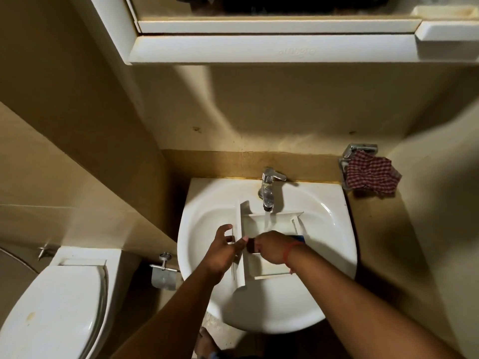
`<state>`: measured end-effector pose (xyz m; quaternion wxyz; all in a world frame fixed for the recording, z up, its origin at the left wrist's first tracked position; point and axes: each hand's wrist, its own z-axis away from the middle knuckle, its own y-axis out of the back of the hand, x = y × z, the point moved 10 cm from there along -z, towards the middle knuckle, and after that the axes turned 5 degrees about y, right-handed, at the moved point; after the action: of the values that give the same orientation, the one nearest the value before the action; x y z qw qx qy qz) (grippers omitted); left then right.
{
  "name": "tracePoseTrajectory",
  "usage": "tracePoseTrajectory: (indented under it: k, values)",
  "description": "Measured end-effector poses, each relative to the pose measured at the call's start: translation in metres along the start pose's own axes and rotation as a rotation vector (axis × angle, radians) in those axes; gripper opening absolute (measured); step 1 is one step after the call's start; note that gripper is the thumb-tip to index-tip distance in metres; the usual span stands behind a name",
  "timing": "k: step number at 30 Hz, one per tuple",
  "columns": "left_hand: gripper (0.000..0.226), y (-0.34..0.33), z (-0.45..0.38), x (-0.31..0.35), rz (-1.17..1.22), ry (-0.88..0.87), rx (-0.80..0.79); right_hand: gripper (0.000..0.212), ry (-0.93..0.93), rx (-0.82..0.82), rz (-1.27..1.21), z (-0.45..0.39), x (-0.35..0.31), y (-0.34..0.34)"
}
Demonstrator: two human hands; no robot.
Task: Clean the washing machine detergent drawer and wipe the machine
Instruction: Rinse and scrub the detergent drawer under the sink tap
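Observation:
A white plastic detergent drawer (278, 222) lies in the white sink (207, 211) under the chrome tap (268, 185), and water runs from the tap into it. My left hand (224, 251) grips the drawer's front panel at the left, thumb on the inner side. Inside the drawer my right hand (270, 248) holds a small dark scrubbing piece (250, 246) against its left wall. A blue part (300, 238) shows just behind my right wrist.
A red checked cloth (370, 174) hangs on a metal holder right of the sink. A white toilet (54, 307) stands at the lower left, with a metal paper holder (163, 273) beside it. A white cabinet (272, 47) hangs overhead.

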<state>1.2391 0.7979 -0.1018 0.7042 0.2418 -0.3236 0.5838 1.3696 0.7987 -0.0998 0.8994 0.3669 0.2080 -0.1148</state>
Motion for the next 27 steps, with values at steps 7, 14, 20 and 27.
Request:
tracePoseTrajectory:
  k: [7, 14, 20, 27]
  values:
    - [0.049, -0.001, 0.002, 0.002, 0.007, -0.003, -0.008, 0.031, -0.187, 0.701, -0.347, 0.038, 0.06, 0.06]
    - [0.046, 0.012, 0.013, 0.009, 0.003, -0.055, 0.025, 0.024, -0.375, 0.707, -0.786, 0.06, 0.129, 0.002]
    - [0.042, 0.025, 0.023, 0.01, 0.047, -0.075, 0.048, 0.011, -0.221, 0.715, -0.856, 0.061, 0.113, 0.007]
    - [0.027, 0.043, 0.039, 0.014, 0.045, -0.11, 0.126, 0.008, -0.124, 0.651, -0.759, 0.054, 0.081, 0.026]
